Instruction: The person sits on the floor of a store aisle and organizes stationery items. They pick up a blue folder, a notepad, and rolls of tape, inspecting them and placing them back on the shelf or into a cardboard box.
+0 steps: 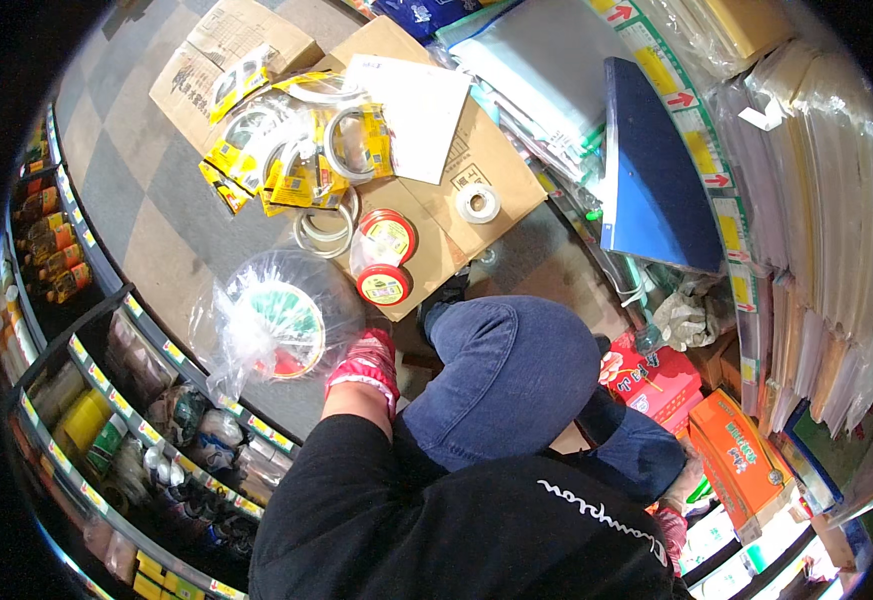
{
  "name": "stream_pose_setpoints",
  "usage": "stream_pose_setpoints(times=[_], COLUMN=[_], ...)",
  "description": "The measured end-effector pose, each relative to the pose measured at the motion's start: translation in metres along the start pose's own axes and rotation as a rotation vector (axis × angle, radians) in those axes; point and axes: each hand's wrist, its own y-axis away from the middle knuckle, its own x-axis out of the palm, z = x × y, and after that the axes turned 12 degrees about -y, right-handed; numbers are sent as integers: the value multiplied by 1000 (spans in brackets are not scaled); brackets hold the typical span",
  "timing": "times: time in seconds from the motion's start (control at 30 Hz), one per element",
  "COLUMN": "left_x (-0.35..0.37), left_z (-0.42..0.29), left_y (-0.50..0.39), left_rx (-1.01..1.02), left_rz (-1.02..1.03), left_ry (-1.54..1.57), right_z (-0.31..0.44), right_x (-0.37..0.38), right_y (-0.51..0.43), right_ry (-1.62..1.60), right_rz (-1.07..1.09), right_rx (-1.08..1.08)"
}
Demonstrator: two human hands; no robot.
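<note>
My left arm, in a black sleeve with a red patterned cuff (363, 365), reaches down beside a large round thing in a clear plastic bag (275, 322). Little of my left hand (379, 322) shows at the bag's right edge, so its grip is hidden. At lower right, my right hand (688, 472) is beside an orange box (742, 461), its fingers partly hidden. Ahead on flattened cardboard (436, 255) lie yellow-carded packs of ring-shaped rolls (309, 150), loose rings (325, 231), two red-rimmed round tins (385, 259), a white tape roll (477, 203) and a white sheet (410, 112).
Low shelves (173, 420) with packaged goods and bottles (53, 255) curve along the left. At right, plastic sleeves (819, 225) fill a rack beside a blue folder (654, 172). A red box (650, 379) stands by my bent knee (511, 382). The floor is checkered tile (155, 240).
</note>
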Motion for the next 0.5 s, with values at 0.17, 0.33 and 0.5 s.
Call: stream_pose_setpoints(times=[0.17,0.33,0.5], left_x=[7,10,12], left_z=[-10,-18,-25], left_y=[-2,-2,-4], left_rx=[-6,-15,-20], left_rz=[4,7,3], left_ry=[7,2,0], right_z=[20,10,-11], right_x=[6,8,6], right_y=[3,4,4], right_ry=[42,-160,-310], right_rz=[-32,-19,-74], right_rx=[52,105,126])
